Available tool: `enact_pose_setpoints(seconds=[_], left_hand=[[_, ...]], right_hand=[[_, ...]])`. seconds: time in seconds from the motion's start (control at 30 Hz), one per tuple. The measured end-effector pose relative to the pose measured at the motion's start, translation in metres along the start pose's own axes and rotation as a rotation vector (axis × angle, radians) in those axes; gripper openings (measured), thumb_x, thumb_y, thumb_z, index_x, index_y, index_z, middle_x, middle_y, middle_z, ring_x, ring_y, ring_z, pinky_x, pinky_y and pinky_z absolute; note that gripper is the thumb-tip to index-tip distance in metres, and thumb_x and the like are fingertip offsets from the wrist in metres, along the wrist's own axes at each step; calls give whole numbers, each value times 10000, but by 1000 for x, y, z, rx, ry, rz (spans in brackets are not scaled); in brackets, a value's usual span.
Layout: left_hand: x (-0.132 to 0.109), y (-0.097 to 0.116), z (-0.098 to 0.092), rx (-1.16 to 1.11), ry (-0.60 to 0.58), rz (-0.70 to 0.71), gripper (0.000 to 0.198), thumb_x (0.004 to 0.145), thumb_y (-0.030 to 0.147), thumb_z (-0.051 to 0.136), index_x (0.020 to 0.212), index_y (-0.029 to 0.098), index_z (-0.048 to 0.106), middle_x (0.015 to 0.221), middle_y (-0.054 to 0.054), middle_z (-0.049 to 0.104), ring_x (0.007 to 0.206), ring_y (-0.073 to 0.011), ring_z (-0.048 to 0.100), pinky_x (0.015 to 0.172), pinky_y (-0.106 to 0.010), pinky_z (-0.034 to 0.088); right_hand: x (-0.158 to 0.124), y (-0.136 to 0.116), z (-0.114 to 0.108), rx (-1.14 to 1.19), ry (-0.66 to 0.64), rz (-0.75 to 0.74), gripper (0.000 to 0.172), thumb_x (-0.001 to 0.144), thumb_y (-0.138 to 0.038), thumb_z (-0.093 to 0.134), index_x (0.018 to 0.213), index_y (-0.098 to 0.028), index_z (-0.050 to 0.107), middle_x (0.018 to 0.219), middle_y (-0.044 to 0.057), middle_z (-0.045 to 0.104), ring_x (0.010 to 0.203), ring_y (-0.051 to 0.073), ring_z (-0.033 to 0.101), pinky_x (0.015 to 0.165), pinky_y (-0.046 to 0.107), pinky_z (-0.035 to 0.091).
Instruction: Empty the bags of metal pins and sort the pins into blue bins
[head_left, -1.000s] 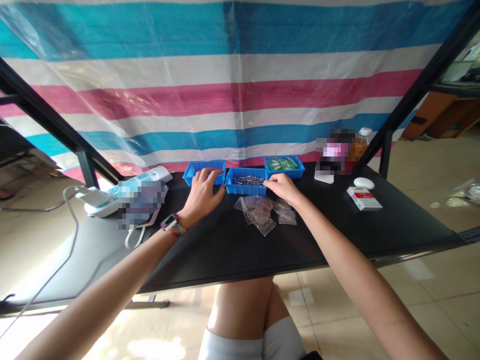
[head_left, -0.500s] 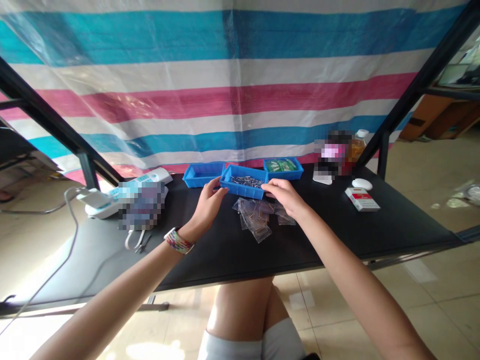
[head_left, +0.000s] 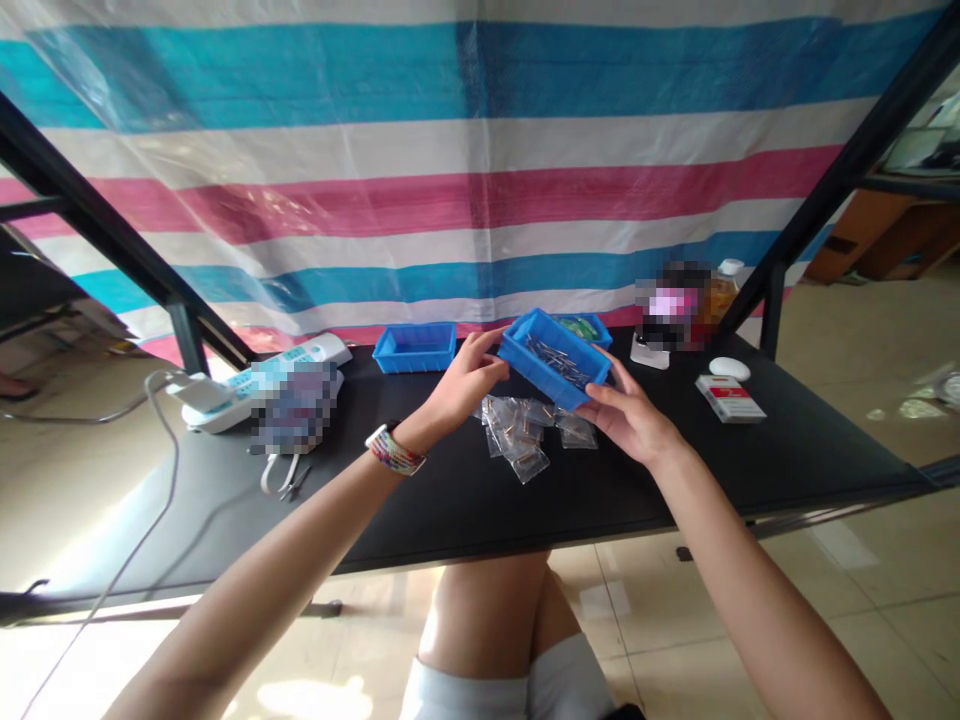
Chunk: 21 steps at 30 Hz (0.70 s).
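Evidently, the step I had in hand was handling a blue plastic parts bin of loose metal nails or screws; they were too small to tell which. From my remote seat I saw it seemingly lifted off the black table, slanted with its right end lower in view and partly covering a rear bin of green packets. My right hand was closed on the right end, thumb by the near corner, fingers along the side. My left hand was half curled at the left end, though whether it pinched the rim I couldn't tell. Small clear plastic bags lay nearer the body. The next move, I judged, called for a firm right grip and a controlled slant, lest loose pieces slide over the low edge
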<state>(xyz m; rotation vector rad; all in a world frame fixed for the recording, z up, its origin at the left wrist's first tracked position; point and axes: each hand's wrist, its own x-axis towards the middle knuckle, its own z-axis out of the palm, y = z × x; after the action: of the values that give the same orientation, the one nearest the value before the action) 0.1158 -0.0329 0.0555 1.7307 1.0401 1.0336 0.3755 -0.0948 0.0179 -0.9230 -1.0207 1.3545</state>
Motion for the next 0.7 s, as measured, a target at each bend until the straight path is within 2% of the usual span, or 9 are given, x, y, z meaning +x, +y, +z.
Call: enact_pose_setpoints(seconds=[0.07, 0.13, 0.2, 0.27, 0.33, 0.4, 0.5, 0.57, 0.7], left_hand=[[-3, -7, 3, 96, -174, 100, 898, 867, 367, 738, 1690, 260, 395, 1572, -165, 559, 1282, -347, 636, 1043, -504, 572], [-10, -16, 8, 272, -329, 265, 1034, 898, 519, 791, 1748, 292, 248, 1688, -182, 462, 1486, -404, 489, 1189, -603, 452], [-18, -26, 16, 466, -512, 418, 1030, 904, 653, 774, 1743, 348, 261, 1754, -145, 386, 1624, -450, 280, 1276, -695, 276], [-23, -36, 27, 604, -621, 503, 1018, 890, 727, 751, 1731, 396, 282, 1769, -108, 373, 1650, -489, 188, 1273, -759, 180], [-23, -43, 36, 686, -629, 557, 1010, 881, 762, 733, 1722, 408, 301, 1756, -107, 398, 1632, -507, 217, 1256, -770, 174], [-22, -46, 44, 730, -589, 606, 942, 894, 769, 711, 1695, 405, 375, 1711, -122, 461, 1576, -489, 327, 1238, -727, 240], [-20, -45, 49, 754, -524, 656, 730, 922, 755, 685, 1530, 357, 612, 1529, -149, 595, 1351, -392, 537, 1129, -578, 403], [-21, -43, 48, 756, -504, 688, 618, 937, 743, 671, 1360, 295, 720, 1349, -143, 643, 1168, -317, 595, 1017, -469, 456], [-25, -43, 46, 775, -493, 795, 522, 996, 698, 613, 1156, 217, 735, 1129, -105, 637, 963, -235, 606, 870, -362, 468]], right_hand=[[-12, 6, -22, -91, 50, -61, 646, 835, -487, 850, 1422, -397, 595, 1380, 38, 733, 1191, 303, 755, 1066, 566, 625], [-25, 10, -45, -167, 105, -120, 598, 879, -503, 807, 1426, -417, 581, 1411, 39, 723, 1229, 303, 743, 1078, 587, 614], [-36, 12, -66, -219, 137, -161, 566, 908, -494, 783, 1430, -445, 571, 1441, 31, 706, 1278, 300, 722, 1087, 587, 607], [-46, 12, -81, -244, 168, -177, 559, 915, -472, 781, 1431, -465, 567, 1454, 28, 696, 1310, 300, 704, 1087, 584, 607], [-53, 11, -90, -258, 198, -169, 592, 900, -446, 803, 1440, -473, 559, 1441, 31, 701, 1308, 303, 702, 1077, 588, 613], [-56, 10, -91, -267, 214, -148, 649, 880, -425, 828, 1460, -473, 541, 1418, 37, 710, 1290, 308, 710, 1063, 594, 621], [-55, 8, -85, -273, 216, -124, 724, 845, -402, 865, 1483, -460, 528, 1415, 44, 707, 1297, 314, 704, 1061, 585, 626], [-51, 6, -81, -285, 212, -113, 757, 819, -394, 891, 1486, -447, 537, 1438, 50, 694, 1307, 318, 698, 1067, 568, 626], [-37, 3, -75, -322, 167, -98, 786, 783, -403, 920, 1480, -422, 557, 1469, 59, 677, 1292, 317, 705, 1068, 542, 630]])
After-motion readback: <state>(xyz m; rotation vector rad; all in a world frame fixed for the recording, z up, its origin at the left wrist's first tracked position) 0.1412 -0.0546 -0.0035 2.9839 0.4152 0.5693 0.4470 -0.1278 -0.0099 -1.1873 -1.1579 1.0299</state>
